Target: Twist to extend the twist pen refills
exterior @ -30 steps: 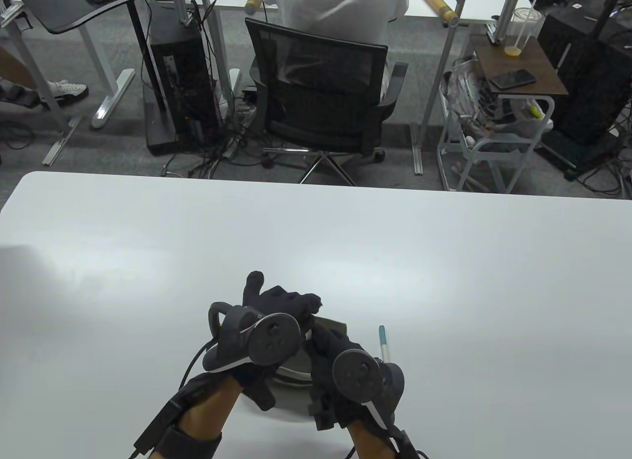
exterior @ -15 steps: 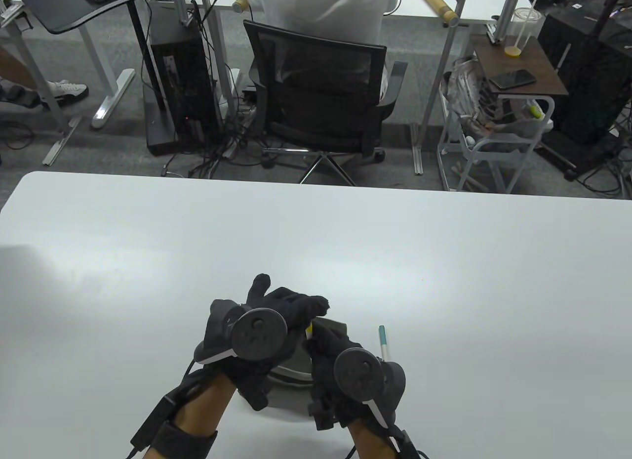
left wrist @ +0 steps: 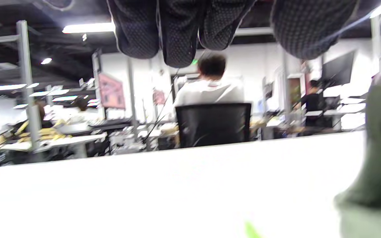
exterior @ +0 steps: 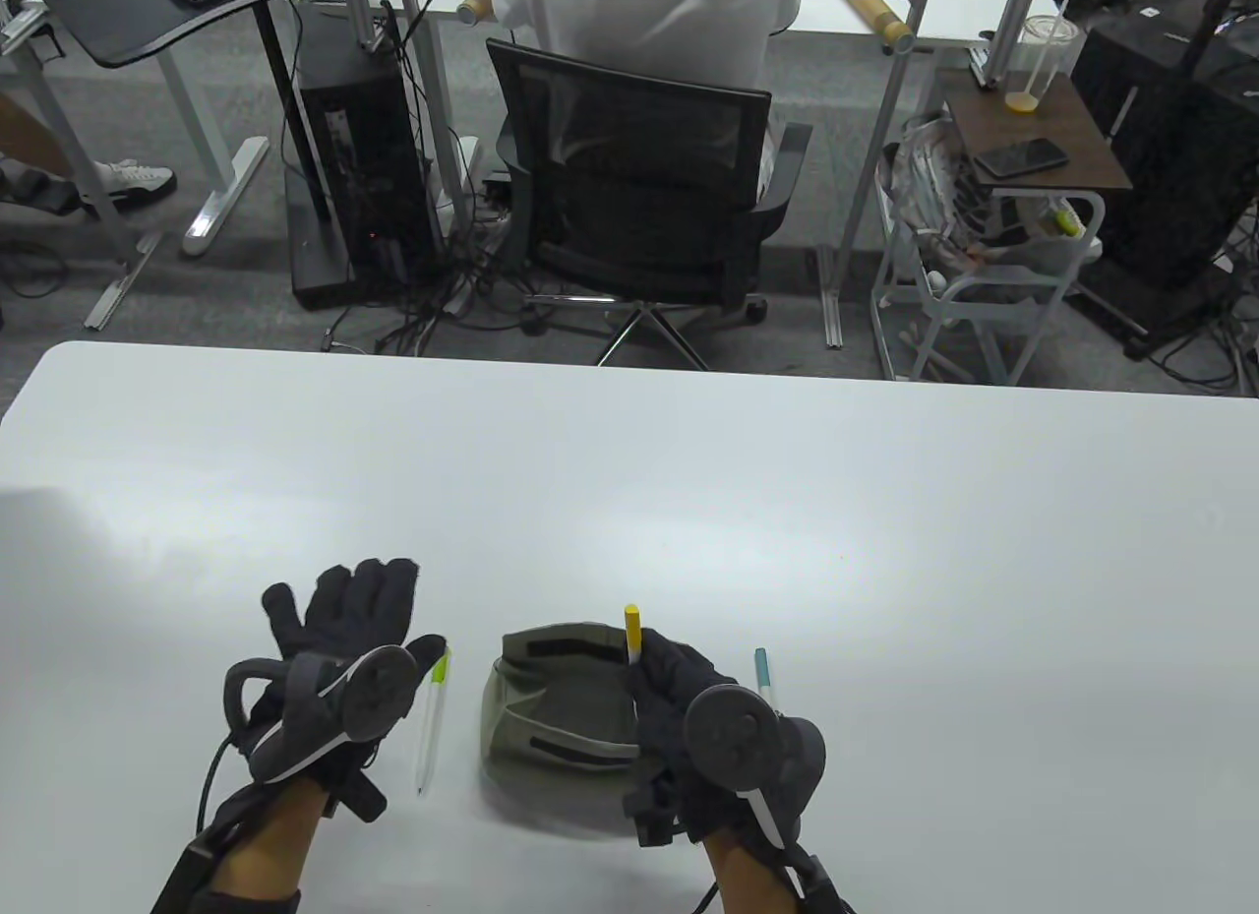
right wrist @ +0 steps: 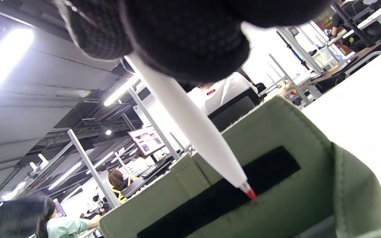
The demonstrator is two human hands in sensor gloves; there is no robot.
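Note:
My right hand (exterior: 657, 670) grips a white twist pen with a yellow top (exterior: 632, 631) and holds it upright over an olive pouch (exterior: 556, 702). In the right wrist view the pen (right wrist: 190, 122) shows a red tip sticking out of its nose, just above the pouch's black strip (right wrist: 223, 195). My left hand (exterior: 346, 614) is open with fingers spread, left of the pouch, holding nothing. A white pen with a green top (exterior: 433, 717) lies on the table just right of it. A white pen with a blue top (exterior: 763, 680) lies right of my right hand.
The white table (exterior: 629, 481) stretches far ahead and to both sides. The pouch (left wrist: 375, 172) shows at the right of the left wrist view. Beyond the table's far edge a person sits in a black office chair (exterior: 644, 196).
My hands were together over the pouch. My left hand has moved left and opened, and the green-topped pen now lies beside it. My right hand now holds the yellow-topped pen upright.

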